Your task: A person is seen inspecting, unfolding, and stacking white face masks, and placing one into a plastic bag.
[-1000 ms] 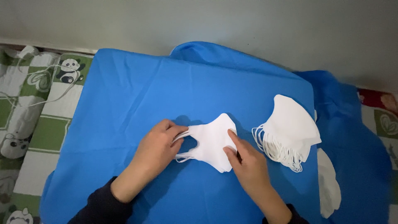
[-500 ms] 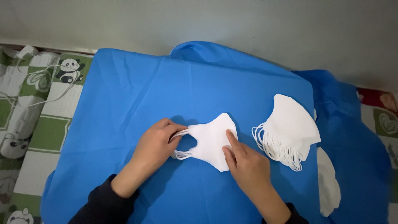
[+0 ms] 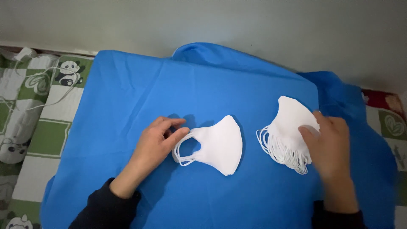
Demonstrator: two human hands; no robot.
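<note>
Fingers of left hand (image 3: 154, 142) pinch the ear loops of the folded white mask (image 3: 218, 145) at nine o'clock; right hand (image 3: 328, 142), slightly blurred, seemingly open, rests on the mask stack (image 3: 288, 127) at three.

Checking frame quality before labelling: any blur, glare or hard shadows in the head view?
Head view: right hand is motion-blurred over the mask stack; left hand and single mask are sharp. Light is soft and even, with a faint shadow left of the single mask on the blue cloth. No glare; white masks show little surface detail.
</note>
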